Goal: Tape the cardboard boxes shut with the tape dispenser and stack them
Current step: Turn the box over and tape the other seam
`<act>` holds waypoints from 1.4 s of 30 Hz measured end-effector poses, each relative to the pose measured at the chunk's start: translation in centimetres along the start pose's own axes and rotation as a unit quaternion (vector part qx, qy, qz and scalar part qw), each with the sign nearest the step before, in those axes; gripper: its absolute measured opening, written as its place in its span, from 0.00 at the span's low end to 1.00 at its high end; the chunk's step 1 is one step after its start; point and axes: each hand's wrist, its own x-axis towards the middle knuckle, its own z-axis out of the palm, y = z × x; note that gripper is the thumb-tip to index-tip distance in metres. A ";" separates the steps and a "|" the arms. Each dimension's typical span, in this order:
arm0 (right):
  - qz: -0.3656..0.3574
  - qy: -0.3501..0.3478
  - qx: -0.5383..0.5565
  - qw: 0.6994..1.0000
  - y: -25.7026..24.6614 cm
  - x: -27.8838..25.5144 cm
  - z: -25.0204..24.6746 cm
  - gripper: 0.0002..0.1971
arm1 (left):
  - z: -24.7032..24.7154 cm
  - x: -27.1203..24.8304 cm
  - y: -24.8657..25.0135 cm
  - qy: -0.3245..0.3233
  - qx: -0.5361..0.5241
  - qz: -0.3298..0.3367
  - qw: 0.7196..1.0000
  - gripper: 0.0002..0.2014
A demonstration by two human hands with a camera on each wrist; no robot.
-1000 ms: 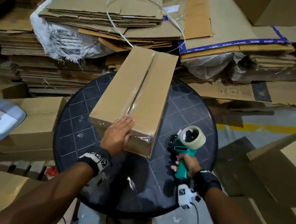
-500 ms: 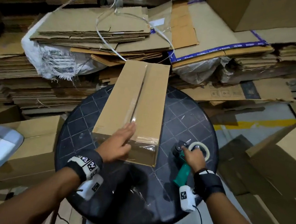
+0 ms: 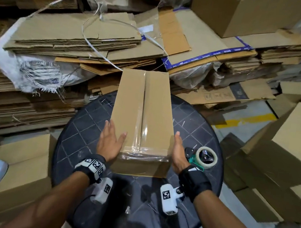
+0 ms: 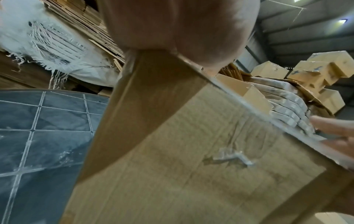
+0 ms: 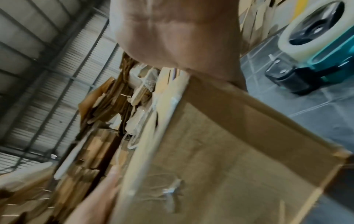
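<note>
A long cardboard box [image 3: 142, 113] lies on the round black table [image 3: 81, 136], with clear tape down its top seam and over its near end. My left hand [image 3: 110, 140] lies on the box's near left corner, fingers along the left side and thumb on top. My right hand [image 3: 177, 149] presses flat against the near right side. The left wrist view shows the box's near end [image 4: 172, 159] under my palm. The teal tape dispenser [image 3: 202, 158] lies on the table just right of my right hand, and appears again in the right wrist view [image 5: 316, 45].
Stacks of flattened cardboard [image 3: 70, 38] and a white woven sack [image 3: 30, 69] crowd the far side of the table. Made-up boxes stand at left [image 3: 21, 165] and right [image 3: 294, 142]. A large box [image 3: 247, 13] sits on the back pile.
My right hand put the tape dispenser down on the table and moved to the box's right side. My left hand slid from the top to the left corner. The box now lies straight.
</note>
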 end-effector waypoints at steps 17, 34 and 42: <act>-0.093 0.190 -0.582 0.785 0.8 -6.5 4.9 0.47 | 0.2 0.5 -0.8 -0.001 0.213 0.159 0.964 0.41; -0.027 0.274 -0.522 0.807 0.7 -5.9 0.6 0.41 | 0.2 0.4 -1.0 -0.014 0.219 0.166 0.961 0.47; -0.077 0.194 -0.451 0.868 1.7 -5.4 3.6 0.44 | -0.4 0.9 -0.6 -0.067 0.190 0.145 0.969 0.43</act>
